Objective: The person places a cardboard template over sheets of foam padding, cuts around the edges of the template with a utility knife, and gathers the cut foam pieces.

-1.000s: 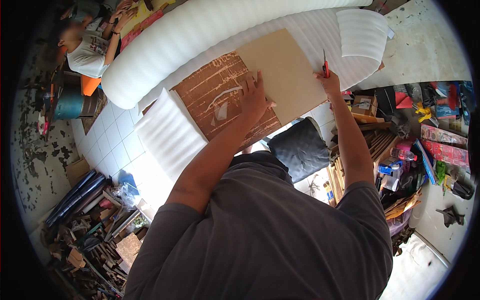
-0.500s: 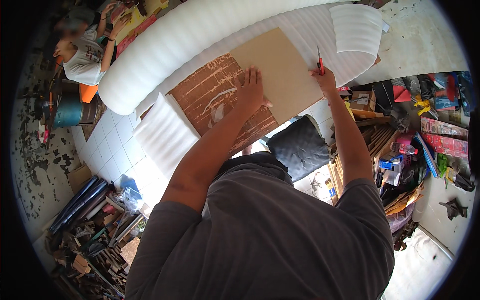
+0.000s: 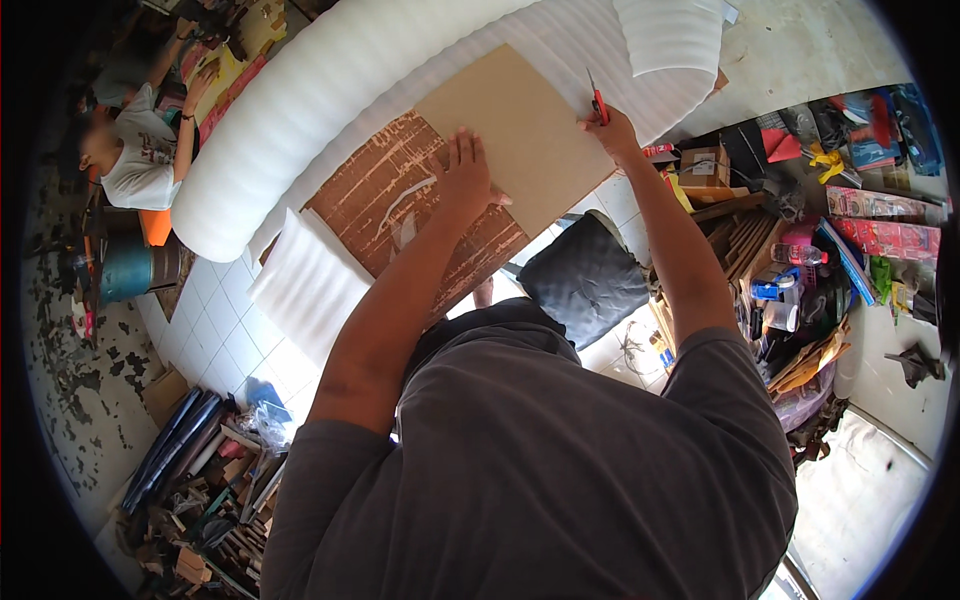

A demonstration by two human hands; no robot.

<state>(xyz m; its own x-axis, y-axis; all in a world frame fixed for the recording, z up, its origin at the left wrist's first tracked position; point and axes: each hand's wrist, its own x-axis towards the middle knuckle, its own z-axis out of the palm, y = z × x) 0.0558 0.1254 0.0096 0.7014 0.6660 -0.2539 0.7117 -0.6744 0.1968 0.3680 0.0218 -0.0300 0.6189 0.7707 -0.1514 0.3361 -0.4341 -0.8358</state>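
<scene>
My left hand (image 3: pixel 465 182) lies flat with its fingers stretched out. It presses on a worn reddish-brown board (image 3: pixel 370 170), close to where this meets a plain tan board (image 3: pixel 520 130). In my right hand (image 3: pixel 612 135), at the tan board's right edge, are red-handled scissors (image 3: pixel 599 106) with the dark, pointed end turned up and away from me. White ribbed foam sheet (image 3: pixel 570 60) spreads under and behind the boards. Its thick roll (image 3: pixel 300 100) runs along the far side, and a loose flap (image 3: pixel 310 285) hangs at the near left.
A black cushioned seat (image 3: pixel 585 280) stands below the boards. Cardboard pieces, a bottle (image 3: pixel 800 254) and assorted supplies crowd the right side. Scrap strips (image 3: pixel 215 500) pile at lower left. Beyond the roll, another person (image 3: pixel 145 150) reaches over a yellow surface.
The whole view has shifted, so the boards and both hands appear farther left and slightly higher. My left hand still rests on the board, and the right keeps hold of the scissors.
</scene>
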